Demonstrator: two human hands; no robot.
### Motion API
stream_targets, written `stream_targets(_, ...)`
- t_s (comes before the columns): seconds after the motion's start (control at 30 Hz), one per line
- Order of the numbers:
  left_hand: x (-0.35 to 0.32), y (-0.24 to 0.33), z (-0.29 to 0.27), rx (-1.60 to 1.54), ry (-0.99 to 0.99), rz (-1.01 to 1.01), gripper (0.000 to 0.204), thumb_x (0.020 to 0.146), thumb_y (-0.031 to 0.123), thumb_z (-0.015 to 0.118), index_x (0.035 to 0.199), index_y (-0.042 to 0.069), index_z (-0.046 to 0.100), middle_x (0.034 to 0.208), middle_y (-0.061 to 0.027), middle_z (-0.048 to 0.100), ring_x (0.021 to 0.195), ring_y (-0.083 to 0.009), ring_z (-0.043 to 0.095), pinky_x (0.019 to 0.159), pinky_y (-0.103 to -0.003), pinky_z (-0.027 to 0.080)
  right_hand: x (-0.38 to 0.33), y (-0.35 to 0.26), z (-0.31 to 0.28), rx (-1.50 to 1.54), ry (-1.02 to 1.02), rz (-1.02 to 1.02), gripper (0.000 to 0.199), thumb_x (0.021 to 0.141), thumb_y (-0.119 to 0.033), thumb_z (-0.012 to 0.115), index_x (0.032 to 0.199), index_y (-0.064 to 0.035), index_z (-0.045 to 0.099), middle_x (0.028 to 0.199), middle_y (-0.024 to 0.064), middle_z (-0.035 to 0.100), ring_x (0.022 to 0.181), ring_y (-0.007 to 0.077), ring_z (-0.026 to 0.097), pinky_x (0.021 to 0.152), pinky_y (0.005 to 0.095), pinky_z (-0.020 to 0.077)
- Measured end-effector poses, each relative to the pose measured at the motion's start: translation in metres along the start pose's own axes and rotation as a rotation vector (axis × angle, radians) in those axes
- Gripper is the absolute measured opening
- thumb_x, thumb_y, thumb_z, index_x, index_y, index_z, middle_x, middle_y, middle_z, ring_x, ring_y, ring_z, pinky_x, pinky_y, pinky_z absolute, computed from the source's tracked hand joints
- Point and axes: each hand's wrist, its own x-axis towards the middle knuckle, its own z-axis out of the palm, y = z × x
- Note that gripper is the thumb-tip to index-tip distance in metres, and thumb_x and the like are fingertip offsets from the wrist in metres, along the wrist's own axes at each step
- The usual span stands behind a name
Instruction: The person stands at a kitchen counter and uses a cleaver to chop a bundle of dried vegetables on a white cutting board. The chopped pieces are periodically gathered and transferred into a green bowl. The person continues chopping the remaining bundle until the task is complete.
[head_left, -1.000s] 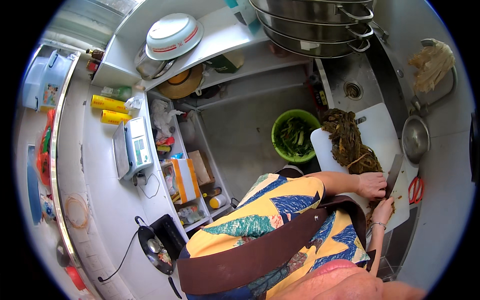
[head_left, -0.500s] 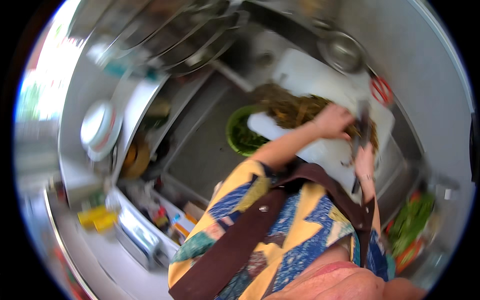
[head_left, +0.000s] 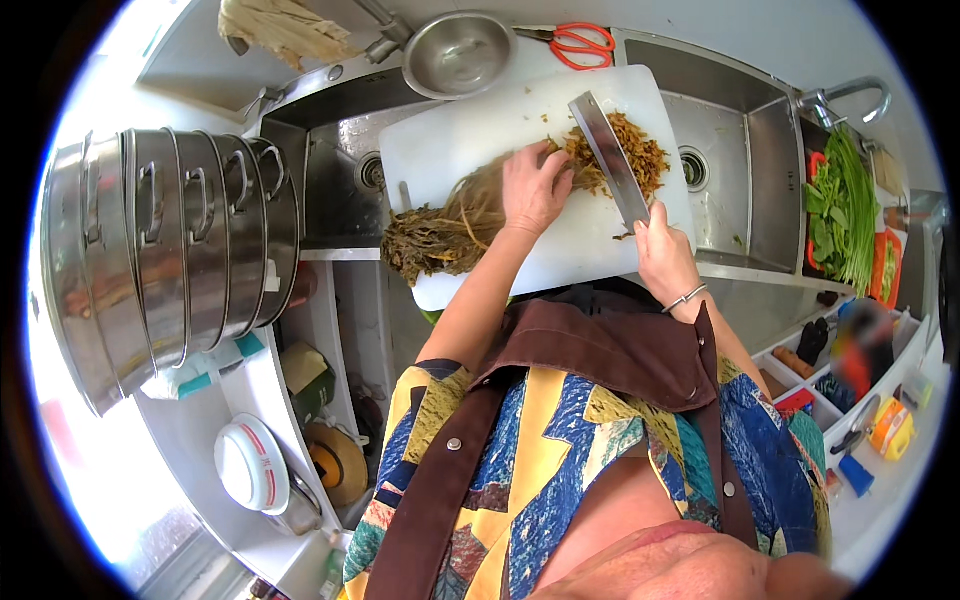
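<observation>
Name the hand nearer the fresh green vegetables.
Right. The right hand, gripping the cleaver, is left of the green vegetables; the left hand is farther left, on the brown bundle.

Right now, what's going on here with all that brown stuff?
A person's right hand holds a broad knife by a pile of brown chopped bits. The left hand rests on the uncut part of the brown, stringy bundle. It all lies on a white board set over the sink.
</observation>
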Motion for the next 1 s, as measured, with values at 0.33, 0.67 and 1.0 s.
stream_targets(0.33, 0.005, 0.005, -0.004, 0.012, 0.032, 0.056, 0.027, 0.071, 0.018, 0.069, 0.097, 0.017, 0.06, 0.11, -0.012, 0.055, 0.101, -0.031, 0.051, 0.081, -0.043, 0.041, 0.004, 0.01, 0.013, -0.143, -0.142, 0.01, 0.018, 0.091, -0.014, 0.042, 0.095, 0.0026, 0.035, 0.068, 0.0267, 0.059, 0.068, 0.0464, 0.058, 0.062, 0.0537, 0.0444)
stream_targets(0.67, 0.006, 0.009, -0.009, 0.075, 0.01, 0.084, 0.026, 0.071, 0.019, 0.07, 0.095, 0.018, 0.061, 0.107, -0.0112, 0.053, 0.097, -0.0292, 0.051, 0.082, -0.041, 0.04, 0.011, -0.003, 0.002, -0.082, -0.202, 0.104, 0.022, 0.092, -0.015, 0.042, 0.097, 0.0058, 0.037, 0.07, 0.0292, 0.059, 0.069, 0.0472, 0.058, 0.064, 0.0543, 0.0446)
stream_targets(1.0, 0.026, 0.012, -0.004, 0.101, 0.043, 0.096, 0.024, 0.068, 0.021, 0.072, 0.09, 0.018, 0.062, 0.103, -0.011, 0.055, 0.092, -0.0283, 0.053, 0.079, -0.041, 0.041, 0.105, -0.021, 0.018, -0.162, -0.136, 0.039, 0.022, 0.092, -0.015, 0.044, 0.094, 0.0056, 0.039, 0.073, 0.0302, 0.059, 0.07, 0.0465, 0.059, 0.065, 0.0522, 0.0474)
